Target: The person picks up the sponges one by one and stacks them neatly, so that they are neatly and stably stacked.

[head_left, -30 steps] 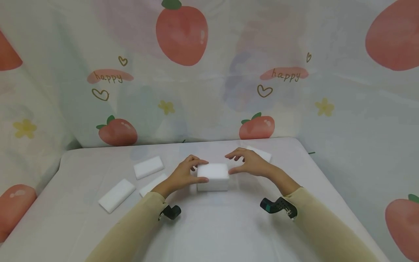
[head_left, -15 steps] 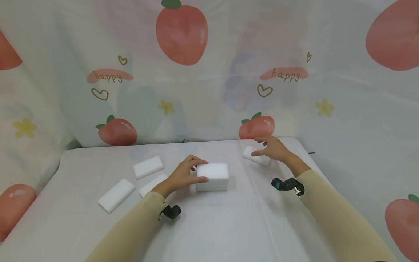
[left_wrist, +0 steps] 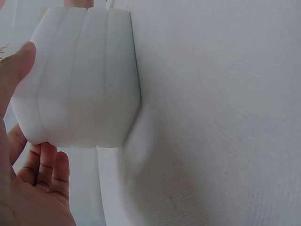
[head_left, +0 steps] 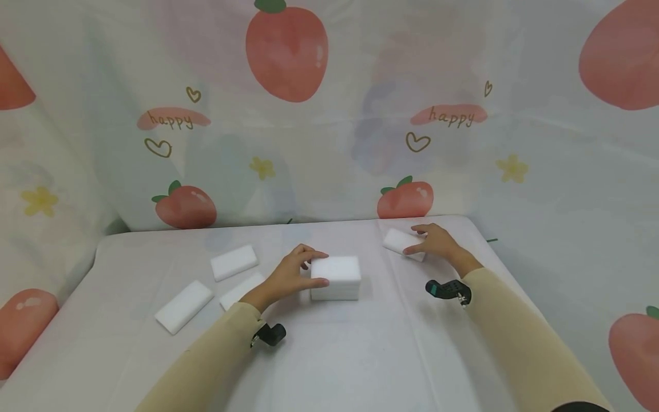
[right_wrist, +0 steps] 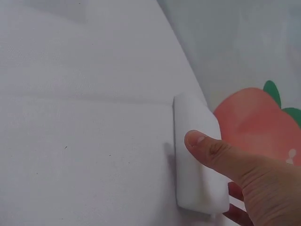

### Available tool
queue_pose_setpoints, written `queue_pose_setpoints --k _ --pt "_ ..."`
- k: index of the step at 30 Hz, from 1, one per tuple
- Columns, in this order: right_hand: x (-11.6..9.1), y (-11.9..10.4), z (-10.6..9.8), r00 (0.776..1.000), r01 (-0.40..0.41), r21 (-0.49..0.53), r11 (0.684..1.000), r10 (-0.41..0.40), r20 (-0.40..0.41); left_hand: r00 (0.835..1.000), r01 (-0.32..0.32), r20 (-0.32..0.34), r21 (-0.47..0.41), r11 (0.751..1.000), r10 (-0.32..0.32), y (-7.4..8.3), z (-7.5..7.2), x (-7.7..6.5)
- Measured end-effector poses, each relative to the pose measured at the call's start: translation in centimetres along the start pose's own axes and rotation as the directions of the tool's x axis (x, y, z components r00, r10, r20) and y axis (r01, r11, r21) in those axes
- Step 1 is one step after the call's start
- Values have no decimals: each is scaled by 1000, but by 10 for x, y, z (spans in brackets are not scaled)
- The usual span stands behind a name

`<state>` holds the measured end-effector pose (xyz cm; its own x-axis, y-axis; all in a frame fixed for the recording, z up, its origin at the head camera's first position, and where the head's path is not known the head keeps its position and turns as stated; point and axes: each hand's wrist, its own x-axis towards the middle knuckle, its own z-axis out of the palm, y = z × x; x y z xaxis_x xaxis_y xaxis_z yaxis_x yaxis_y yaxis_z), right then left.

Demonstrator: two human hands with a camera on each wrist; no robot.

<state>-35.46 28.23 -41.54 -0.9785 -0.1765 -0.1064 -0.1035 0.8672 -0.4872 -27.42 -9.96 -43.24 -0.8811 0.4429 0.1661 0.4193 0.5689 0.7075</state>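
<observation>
A stack of several white sponges (head_left: pixel 337 277) stands in the middle of the table. My left hand (head_left: pixel 287 279) holds the stack's left end, thumb on the near side and fingers round the back; the left wrist view shows the layers of the stack (left_wrist: pixel 89 84) pressed flush. At the back right lies a single white sponge (head_left: pixel 396 239). My right hand (head_left: pixel 437 241) grips its right end: in the right wrist view the thumb lies across the sponge (right_wrist: pixel 190 183) and the other fingers are partly hidden behind it.
Left of the stack lie loose white sponges: one at the back (head_left: pixel 234 263), one nearer the front (head_left: pixel 183 307), and one partly behind the left forearm (head_left: pixel 239 290). A white cloth (head_left: pixel 350 355) covers the table; a fruit-patterned curtain (head_left: pixel 329 143) stands behind it.
My right hand has left the stack's right side, moved right and back to the single sponge, and taken hold of it. The left hand and the stack have stayed in place.
</observation>
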Motion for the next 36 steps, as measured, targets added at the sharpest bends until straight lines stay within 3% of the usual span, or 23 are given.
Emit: queue_pose_setpoints --k 15,36 --pt "-3 7 12 998 -67 33 997 66 15 1000 2 -11 -19 1000 -2 -2 2 0" --pt "-6 9 13 998 -57 53 997 58 -2 1000 8 -13 -22 1000 -8 -1 1 -1"
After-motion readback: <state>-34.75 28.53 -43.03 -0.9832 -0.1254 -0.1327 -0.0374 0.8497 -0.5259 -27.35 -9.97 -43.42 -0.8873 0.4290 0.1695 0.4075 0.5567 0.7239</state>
